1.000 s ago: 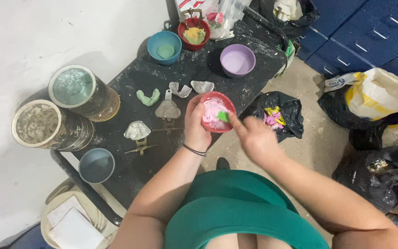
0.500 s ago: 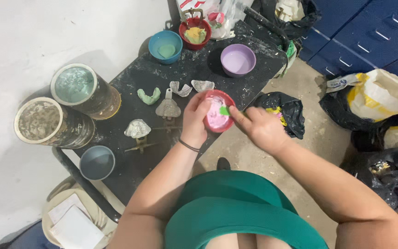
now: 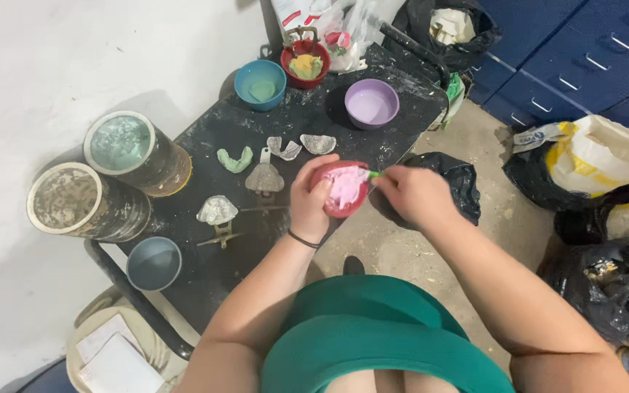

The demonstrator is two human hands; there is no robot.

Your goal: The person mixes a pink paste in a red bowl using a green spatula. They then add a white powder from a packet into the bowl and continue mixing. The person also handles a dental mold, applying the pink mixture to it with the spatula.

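Note:
My left hand (image 3: 309, 201) grips a red flexible mixing bowl (image 3: 338, 191) filled with pink paste, tilted toward my right side, just off the edge of the black table (image 3: 307, 116). My right hand (image 3: 413, 195) holds a green spatula (image 3: 371, 174) whose tip is in the pink paste at the bowl's upper rim. On the table left of the bowl lie a metal dental tray (image 3: 265, 175), a white plaster cast on a stand (image 3: 217, 209), a green dental mould (image 3: 234, 158) and two pale impression pieces (image 3: 301, 145).
A blue bowl (image 3: 260, 84), a red bowl (image 3: 305, 62) and a purple bowl (image 3: 371, 102) stand at the table's far end. Two large crusted tubs (image 3: 103, 178) sit at left, a grey-blue bowl (image 3: 153, 263) nearer me. Black rubbish bags (image 3: 457, 182) and blue drawers (image 3: 584, 51) lie to the right.
The spatula has swept from the bowl's middle up to its upper right rim. My right hand moved up and closer to the bowl, and the bowl tilted more.

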